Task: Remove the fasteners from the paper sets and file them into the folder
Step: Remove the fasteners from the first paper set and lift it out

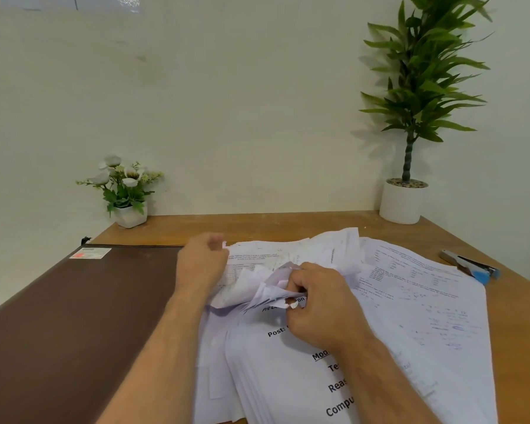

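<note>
Against the pale wall, your wooden desk [288, 223] carries the loose white printed paper sets [380, 316], with the closed dark brown folder [74, 325] lying to their left. Your right hand [322, 310] pinches a crumpled corner while your left hand [201, 264], nearer the folder, grips the sheets' far edge.

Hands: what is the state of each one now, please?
Left hand: fingers curled on the far edge of the papers.
Right hand: pinches crumpled page corners.

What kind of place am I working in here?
Likely an office desk: printed papers spread on a wooden table, a brown folder, a stapler, and potted plants against the wall.
</note>
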